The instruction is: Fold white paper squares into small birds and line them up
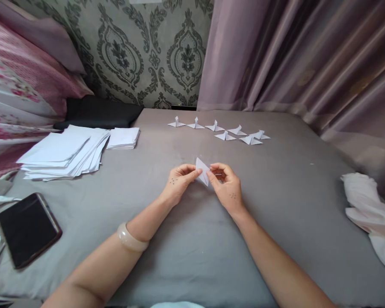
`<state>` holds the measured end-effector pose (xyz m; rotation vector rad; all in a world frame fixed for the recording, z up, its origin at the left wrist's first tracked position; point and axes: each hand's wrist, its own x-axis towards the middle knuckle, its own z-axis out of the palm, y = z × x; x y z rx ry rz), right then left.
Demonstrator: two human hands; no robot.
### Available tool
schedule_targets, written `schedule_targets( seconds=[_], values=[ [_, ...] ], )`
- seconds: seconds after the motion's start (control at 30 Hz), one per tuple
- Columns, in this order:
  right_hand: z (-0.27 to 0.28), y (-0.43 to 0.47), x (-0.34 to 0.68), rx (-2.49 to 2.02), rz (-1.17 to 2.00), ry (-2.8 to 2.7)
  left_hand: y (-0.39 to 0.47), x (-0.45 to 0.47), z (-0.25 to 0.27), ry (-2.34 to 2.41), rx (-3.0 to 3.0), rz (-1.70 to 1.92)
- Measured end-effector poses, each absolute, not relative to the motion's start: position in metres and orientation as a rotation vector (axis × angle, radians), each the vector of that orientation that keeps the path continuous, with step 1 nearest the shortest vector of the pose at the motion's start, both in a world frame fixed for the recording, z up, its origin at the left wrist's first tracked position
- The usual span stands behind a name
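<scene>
Pinches the paper (pixel 203 170) from both sides: held at the left edge between thumb and forefinger of the left hand (pixel 179 179), and at the right edge by those of the right hand (pixel 227 184). Closed on it both times, with the thumbs laid on the near face and the forefingers tucked behind.

Points with one sharp tip away from the body and a little to the left, with the other back toward the body and a little to the right. Runs lengthwise on a slant between these two tips, across the gap from hand to hand rather than along it.

Looks white and small, folded into a slim diamond with straight edges. Shows a crease running down the lower half to the near tip. Cannot tell the number of layers.

Sits between the two thumb tips, partly covered at the sides, with both sharp ends sticking out free. Stays in front of the body, over the middle of the cloth (pixel 295 188); cannot tell whether touching it.

Lies nearer to the body than seven white birds (pixel 250 140), well to the right of a big stack (pixel 60 156), a small stack (pixel 123 137) and a dark phone (pixel 28 229). Wears a pale bangle (pixel 131 240) above the left wrist.
</scene>
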<state>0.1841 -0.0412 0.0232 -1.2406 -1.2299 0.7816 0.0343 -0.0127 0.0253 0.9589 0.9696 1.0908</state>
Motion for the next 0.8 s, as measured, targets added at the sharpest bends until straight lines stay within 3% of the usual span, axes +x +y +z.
schedule_targets(
  seconds=[0.43, 0.8],
  values=[
    [0.0234, -0.0435, 0.1846, -1.203, 0.437, -1.497, -0.0108, 0.0354, 0.0239, 0.976, 0.935, 1.162],
    [0.0227, -0.043, 0.1815, -1.228, 0.622, -1.456, -0.013, 0.0364, 0.0291, 1.057, 0.961, 1.129]
  ],
)
